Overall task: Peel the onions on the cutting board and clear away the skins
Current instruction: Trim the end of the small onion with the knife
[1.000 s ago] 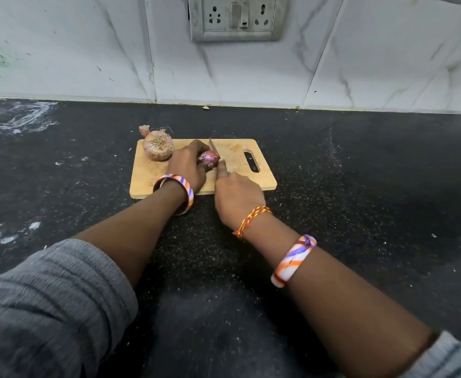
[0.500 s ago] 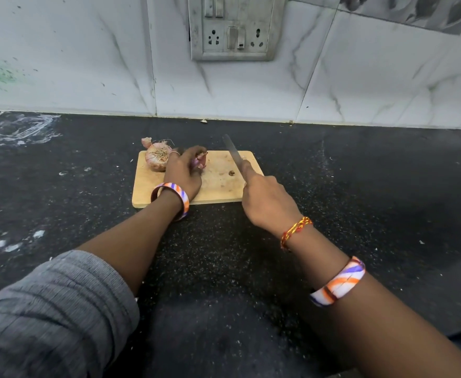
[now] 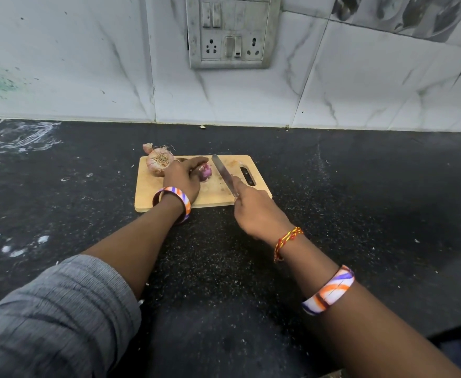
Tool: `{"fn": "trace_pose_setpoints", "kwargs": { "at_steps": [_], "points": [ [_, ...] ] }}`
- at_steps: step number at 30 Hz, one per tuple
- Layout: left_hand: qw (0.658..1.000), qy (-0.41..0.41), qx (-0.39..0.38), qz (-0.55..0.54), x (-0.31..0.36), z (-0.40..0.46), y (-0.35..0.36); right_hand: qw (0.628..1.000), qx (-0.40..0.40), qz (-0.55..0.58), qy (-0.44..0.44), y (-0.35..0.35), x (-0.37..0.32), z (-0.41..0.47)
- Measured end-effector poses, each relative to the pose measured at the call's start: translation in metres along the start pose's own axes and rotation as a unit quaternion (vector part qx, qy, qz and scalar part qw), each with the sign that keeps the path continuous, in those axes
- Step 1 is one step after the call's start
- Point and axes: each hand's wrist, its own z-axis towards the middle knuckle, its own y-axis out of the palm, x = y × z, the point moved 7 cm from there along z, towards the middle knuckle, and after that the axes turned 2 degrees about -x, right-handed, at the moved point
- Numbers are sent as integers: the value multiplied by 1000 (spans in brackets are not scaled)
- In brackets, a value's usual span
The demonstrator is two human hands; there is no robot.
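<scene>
Big onion [image 3: 158, 165], skin still on, sits on the board [image 3: 147, 197] just left of the left hand [image 3: 183, 178], whose fingers curl over a small purple onion [image 3: 206, 171] & pin it to the wood. Right of that grip the right hand [image 3: 256, 214] wraps the knife [image 3: 223, 173] handle, blade angled up-left beside the small one. Judged: light, round, apt to roll, dry skin brittle & slick, so hold across the middle w/ ends exposed.
</scene>
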Motion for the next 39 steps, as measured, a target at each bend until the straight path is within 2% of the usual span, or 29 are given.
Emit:
{"fn": "trace_pose_setpoints", "kwargs": {
  "at_steps": [5,12,18,30,34,39],
  "points": [
    [999,6,-26,18,4,-3,5,1000,7,27,-1,-2,-2,2],
    [999,-31,15,9,0,-5,-2,998,4,64,-7,2,-2,4],
    [999,-17,4,52,4,-4,0,997,7,70,-14,6,-5,8],
    [998,-56,18,31,-1,-4,-4,997,9,64,-40,10,-17,9],
    [998,-61,18,29,-3,-3,-2,998,1,35,-44,11,-19,8],
    [998,-55,20,38,-5,0,0,997,-17,-53,-53,9,-28,14]
  ]
}}
